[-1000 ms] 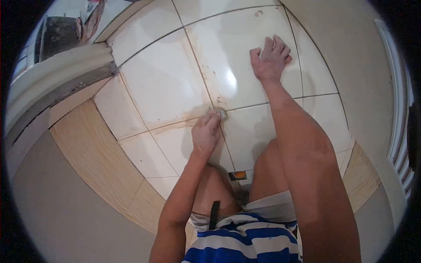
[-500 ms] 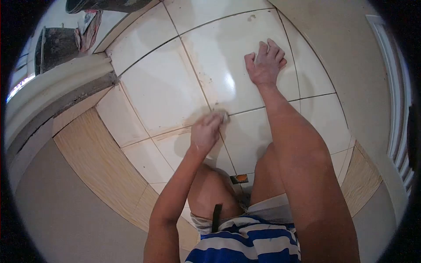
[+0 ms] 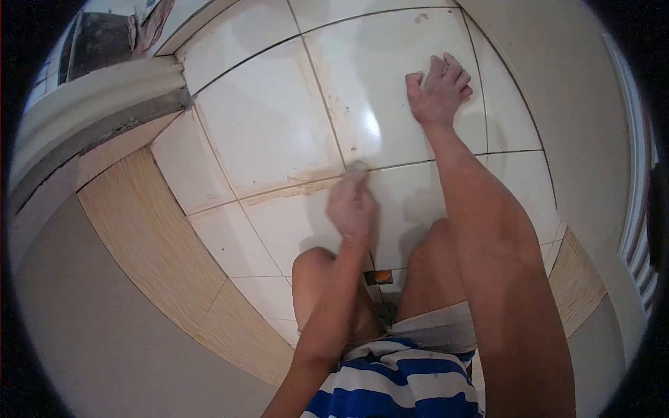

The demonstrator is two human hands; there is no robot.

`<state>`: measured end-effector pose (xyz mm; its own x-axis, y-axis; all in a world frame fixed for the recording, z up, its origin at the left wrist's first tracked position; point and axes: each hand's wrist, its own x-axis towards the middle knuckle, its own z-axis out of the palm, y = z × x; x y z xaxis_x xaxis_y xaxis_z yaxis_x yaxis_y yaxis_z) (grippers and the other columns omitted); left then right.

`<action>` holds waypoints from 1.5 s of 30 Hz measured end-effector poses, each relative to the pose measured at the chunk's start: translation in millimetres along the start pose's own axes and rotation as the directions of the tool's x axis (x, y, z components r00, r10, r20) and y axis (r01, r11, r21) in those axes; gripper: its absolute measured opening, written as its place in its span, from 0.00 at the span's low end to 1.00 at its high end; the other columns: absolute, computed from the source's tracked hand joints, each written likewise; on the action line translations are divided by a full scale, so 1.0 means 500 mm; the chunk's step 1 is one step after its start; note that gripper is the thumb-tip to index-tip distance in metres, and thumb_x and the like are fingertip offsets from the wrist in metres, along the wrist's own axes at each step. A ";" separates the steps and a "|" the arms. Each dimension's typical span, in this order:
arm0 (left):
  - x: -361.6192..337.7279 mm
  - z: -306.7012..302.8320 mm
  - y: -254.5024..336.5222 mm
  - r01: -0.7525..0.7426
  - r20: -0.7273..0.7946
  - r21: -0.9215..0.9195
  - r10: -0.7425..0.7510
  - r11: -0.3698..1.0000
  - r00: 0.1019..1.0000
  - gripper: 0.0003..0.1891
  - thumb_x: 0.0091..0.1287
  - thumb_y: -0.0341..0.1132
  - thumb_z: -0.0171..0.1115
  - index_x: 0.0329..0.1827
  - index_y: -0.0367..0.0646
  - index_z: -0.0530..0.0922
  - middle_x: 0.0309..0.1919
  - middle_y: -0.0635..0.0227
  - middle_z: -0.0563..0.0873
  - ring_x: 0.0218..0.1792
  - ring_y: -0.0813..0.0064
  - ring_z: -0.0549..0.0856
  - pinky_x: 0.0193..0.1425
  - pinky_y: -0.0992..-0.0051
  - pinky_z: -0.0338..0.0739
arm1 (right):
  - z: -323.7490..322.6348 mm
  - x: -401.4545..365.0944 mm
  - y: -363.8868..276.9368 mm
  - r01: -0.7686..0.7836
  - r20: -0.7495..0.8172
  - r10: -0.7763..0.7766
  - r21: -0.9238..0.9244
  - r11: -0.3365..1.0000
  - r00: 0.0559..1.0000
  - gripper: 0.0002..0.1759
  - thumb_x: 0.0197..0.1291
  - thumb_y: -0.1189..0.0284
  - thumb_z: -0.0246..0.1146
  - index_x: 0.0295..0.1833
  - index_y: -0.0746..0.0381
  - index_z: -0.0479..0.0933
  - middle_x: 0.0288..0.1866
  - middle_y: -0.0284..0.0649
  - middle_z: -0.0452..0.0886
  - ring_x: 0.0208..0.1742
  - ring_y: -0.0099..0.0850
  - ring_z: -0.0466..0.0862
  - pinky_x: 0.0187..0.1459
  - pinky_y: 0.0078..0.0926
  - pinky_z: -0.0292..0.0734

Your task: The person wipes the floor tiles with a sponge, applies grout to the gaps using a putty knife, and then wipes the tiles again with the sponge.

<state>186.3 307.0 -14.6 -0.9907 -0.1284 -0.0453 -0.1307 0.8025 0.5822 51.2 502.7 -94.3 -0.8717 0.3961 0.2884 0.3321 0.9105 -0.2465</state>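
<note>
My left hand [image 3: 352,209] is closed and blurred by motion, at a joint between glossy white floor tiles [image 3: 268,125]. At its fingertips shows a small greyish piece [image 3: 358,167], too smeared to name, touching the floor near where the joints cross. Reddish-brown grout [image 3: 300,184] fills the joint to the left and smears onto the tiles beside it. Farther forward on the right, my right hand [image 3: 439,94] leans on a tile with fingers apart and slightly bent, holding nothing. Its fingers look dusty with pale powder.
A raised sill [image 3: 132,87] with a rough cement edge borders the floor at left, a dark bucket [image 3: 101,42] beyond it. Wood-patterned tile [image 3: 164,244] runs along the left wall. A beige wall [image 3: 557,90] stands at right. A small orange-and-dark object [image 3: 380,277] lies between my knees.
My left hand has swung to the right and turned, its fingers now pointing forward along the joint. My right hand stays planted on its tile. The view has shifted slightly.
</note>
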 end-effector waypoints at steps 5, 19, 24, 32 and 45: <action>0.019 -0.042 0.002 0.235 0.045 -0.209 -0.230 0.949 0.972 0.08 0.61 0.27 0.66 0.42 0.41 0.87 0.32 0.60 0.86 0.32 0.71 0.84 0.40 0.73 0.78 | -0.001 0.011 -0.006 -0.004 0.016 0.005 -0.033 0.999 1.000 0.24 0.52 0.63 0.60 0.55 0.61 0.73 0.63 0.45 0.66 0.59 0.46 0.65 0.50 0.53 0.61; 0.003 -0.047 -0.056 -0.244 0.171 0.029 0.236 0.969 0.957 0.09 0.59 0.25 0.69 0.43 0.39 0.85 0.37 0.59 0.88 0.39 0.64 0.87 0.46 0.69 0.81 | -0.004 0.007 -0.005 -0.028 0.049 0.028 0.006 1.000 0.998 0.24 0.52 0.63 0.59 0.54 0.62 0.74 0.62 0.46 0.66 0.60 0.46 0.64 0.51 0.53 0.61; 0.068 -0.109 -0.055 -0.052 0.087 -0.111 0.062 0.992 0.994 0.07 0.59 0.26 0.69 0.40 0.40 0.85 0.33 0.59 0.88 0.32 0.63 0.86 0.41 0.72 0.81 | -0.004 0.014 -0.008 -0.023 0.031 0.023 0.011 1.000 0.999 0.24 0.52 0.63 0.59 0.54 0.62 0.75 0.64 0.47 0.66 0.60 0.46 0.64 0.51 0.52 0.60; 0.022 -0.058 -0.051 -0.272 0.198 0.064 0.255 0.960 0.947 0.10 0.56 0.23 0.65 0.40 0.43 0.84 0.38 0.61 0.87 0.38 0.60 0.84 0.44 0.65 0.80 | -0.012 0.004 -0.005 -0.048 0.040 0.046 0.042 0.998 0.998 0.23 0.52 0.63 0.59 0.54 0.61 0.75 0.65 0.47 0.67 0.60 0.47 0.64 0.52 0.52 0.59; 0.000 -0.029 -0.048 -0.311 0.203 0.269 0.262 0.912 0.944 0.10 0.56 0.25 0.64 0.42 0.41 0.83 0.36 0.62 0.85 0.40 0.60 0.84 0.45 0.66 0.80 | -0.003 0.005 -0.003 -0.039 0.048 0.038 0.022 0.999 0.998 0.24 0.52 0.63 0.59 0.54 0.61 0.74 0.65 0.46 0.67 0.61 0.47 0.64 0.53 0.51 0.60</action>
<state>190.0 279.6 -16.9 -0.9768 0.2070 -0.0550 0.1784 0.9283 0.3263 48.9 502.8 -91.7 -0.8748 0.4244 0.2338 0.3581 0.8913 -0.2782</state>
